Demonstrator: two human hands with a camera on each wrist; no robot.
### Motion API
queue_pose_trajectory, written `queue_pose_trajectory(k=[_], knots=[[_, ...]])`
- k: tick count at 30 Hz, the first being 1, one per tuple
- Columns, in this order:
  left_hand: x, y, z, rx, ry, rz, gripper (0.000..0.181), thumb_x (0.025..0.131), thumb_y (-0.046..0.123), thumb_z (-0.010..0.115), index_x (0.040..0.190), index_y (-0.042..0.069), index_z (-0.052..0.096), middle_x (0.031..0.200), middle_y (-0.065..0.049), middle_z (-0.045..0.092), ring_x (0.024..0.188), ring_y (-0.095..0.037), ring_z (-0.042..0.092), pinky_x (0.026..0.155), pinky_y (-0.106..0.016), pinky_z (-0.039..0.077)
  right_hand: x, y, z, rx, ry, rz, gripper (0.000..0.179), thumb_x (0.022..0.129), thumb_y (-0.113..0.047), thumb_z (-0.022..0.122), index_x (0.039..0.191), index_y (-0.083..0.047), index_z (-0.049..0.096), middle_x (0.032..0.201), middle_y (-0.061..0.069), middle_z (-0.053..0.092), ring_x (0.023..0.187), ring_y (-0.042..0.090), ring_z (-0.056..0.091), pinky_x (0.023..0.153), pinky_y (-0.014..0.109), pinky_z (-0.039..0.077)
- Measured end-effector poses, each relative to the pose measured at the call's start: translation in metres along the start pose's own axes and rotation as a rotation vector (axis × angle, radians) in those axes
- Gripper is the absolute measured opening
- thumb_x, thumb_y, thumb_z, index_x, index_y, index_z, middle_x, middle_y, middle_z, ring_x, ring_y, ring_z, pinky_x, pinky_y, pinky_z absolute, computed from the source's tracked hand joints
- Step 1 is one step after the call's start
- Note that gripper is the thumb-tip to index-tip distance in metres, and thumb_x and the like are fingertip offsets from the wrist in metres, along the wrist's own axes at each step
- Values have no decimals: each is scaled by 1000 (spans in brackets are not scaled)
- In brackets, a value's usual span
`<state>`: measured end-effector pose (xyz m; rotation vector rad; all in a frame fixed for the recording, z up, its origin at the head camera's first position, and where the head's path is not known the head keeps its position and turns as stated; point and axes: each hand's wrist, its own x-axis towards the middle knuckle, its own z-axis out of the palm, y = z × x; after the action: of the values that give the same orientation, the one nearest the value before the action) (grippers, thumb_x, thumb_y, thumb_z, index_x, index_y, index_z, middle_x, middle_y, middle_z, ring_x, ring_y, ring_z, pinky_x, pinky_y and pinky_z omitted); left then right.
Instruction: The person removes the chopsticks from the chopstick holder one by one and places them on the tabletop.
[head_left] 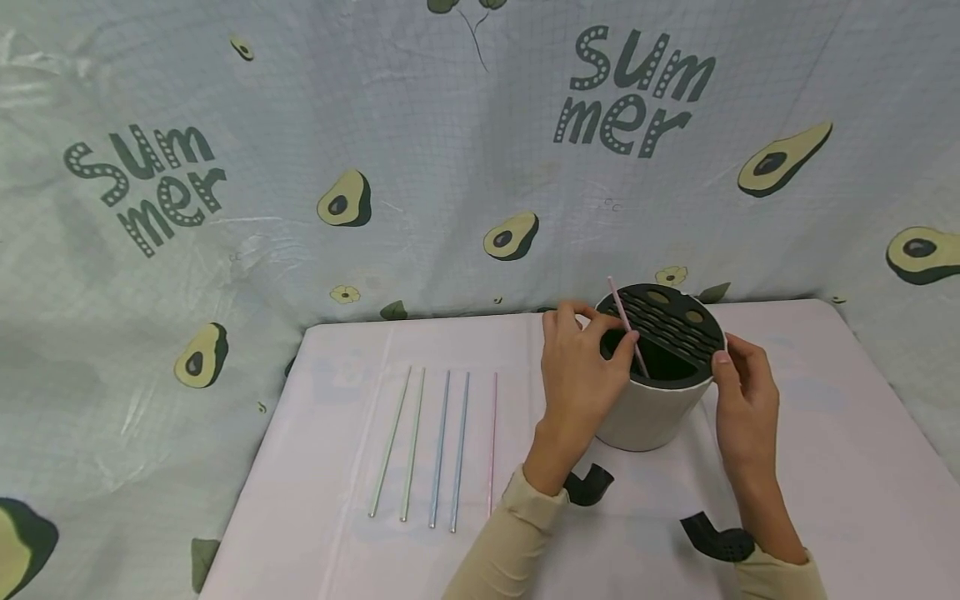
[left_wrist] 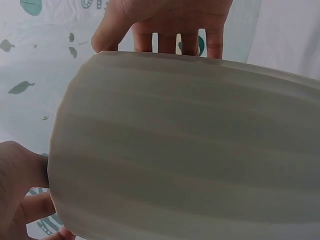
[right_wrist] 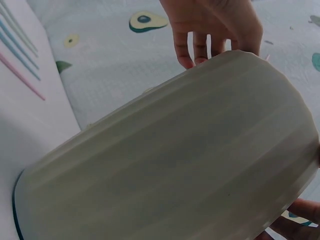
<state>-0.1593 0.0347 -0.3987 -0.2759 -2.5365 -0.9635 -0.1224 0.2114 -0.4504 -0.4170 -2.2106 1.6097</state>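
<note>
A light grey ribbed container (head_left: 648, 421) stands on the table, with a dark lid (head_left: 682, 321) that has wavy slots, round holes and one wide opening. Thumb and finger of my left hand (head_left: 581, 371) pinch a thin pink straw (head_left: 618, 300), which leans with its lower end in that opening. My right hand (head_left: 748, 396) holds the container's right side, thumb at the rim. In the left wrist view the container wall (left_wrist: 175, 140) fills most of the frame. The right wrist view shows the same wall (right_wrist: 175, 155), with my left hand (right_wrist: 217, 25) above its rim.
To the left on the pink-white table (head_left: 337, 400) lie two green straws (head_left: 414, 442), two blue straws (head_left: 461, 450) and a pink straw (head_left: 492, 433), roughly side by side. A curtain (head_left: 420, 125) with avocado prints hangs behind. Black curved pieces (head_left: 716, 537) are at my wrists.
</note>
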Motion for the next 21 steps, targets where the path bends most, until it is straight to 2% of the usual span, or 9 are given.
queue_pose_trajectory(k=[5, 10, 17, 21], knots=[[0, 3, -1, 2, -8, -1, 21, 97, 36, 75, 108, 19, 83, 118, -1, 60, 109, -16, 49, 81, -22, 45, 0, 1, 1, 0, -2, -3, 43, 113, -35, 41, 153, -22, 48, 156, 5, 52, 148, 16, 46, 125, 33, 37], [2, 6, -4, -11, 14, 21, 21, 98, 36, 74, 107, 20, 83, 118, -1, 62, 106, -15, 50, 83, -22, 43, 0, 0, 1, 0, -2, -6, 43, 113, -35, 41, 153, -21, 48, 155, 6, 52, 147, 16, 47, 125, 32, 38], [7, 13, -13, -95, 88, 109, 20, 100, 34, 71, 108, 18, 81, 120, -1, 64, 110, -16, 54, 88, -24, 48, 0, 0, 0, -6, -1, 1, 44, 113, -36, 41, 154, -22, 48, 156, 6, 52, 148, 17, 46, 125, 32, 38], [9, 17, -20, -172, 149, 192, 21, 102, 32, 69, 108, 15, 80, 120, -1, 67, 112, -16, 57, 90, -22, 49, 0, 0, 0, -8, -3, 14, 44, 113, -37, 40, 154, -22, 47, 157, 5, 51, 150, 18, 45, 126, 34, 37]])
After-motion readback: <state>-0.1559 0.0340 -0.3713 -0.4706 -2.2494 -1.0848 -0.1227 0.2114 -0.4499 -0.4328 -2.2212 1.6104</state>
